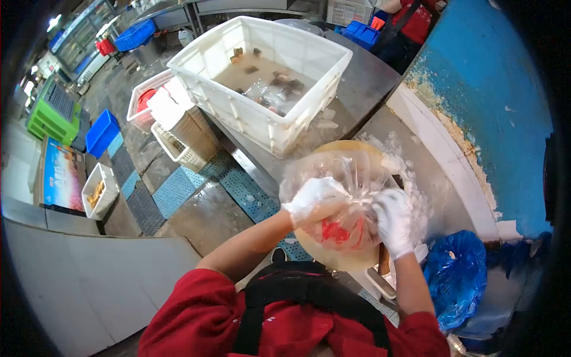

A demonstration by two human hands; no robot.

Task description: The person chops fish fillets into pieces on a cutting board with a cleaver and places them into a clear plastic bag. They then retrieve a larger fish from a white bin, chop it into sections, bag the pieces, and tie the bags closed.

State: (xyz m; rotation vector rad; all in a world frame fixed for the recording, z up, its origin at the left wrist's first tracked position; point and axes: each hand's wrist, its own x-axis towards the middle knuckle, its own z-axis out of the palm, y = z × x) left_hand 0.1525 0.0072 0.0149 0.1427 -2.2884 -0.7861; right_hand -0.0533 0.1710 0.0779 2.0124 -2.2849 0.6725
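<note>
A clear plastic bag with red print on it sits over a round yellowish board on the metal counter. Its top is bunched into a gathered neck. My left hand, in a white glove, is closed round the left side of that neck. From the right, my right hand, also gloved in white, pinches the gathered plastic. What the bag contains is hard to make out through the film. Part of a wooden handle shows below my right hand.
Ahead on the counter stands a large white tub of cloudy water with dark pieces in it. White ice-like bits lie right of the board. A blue plastic bag hangs at the right. Baskets stand left. Another person is at the back.
</note>
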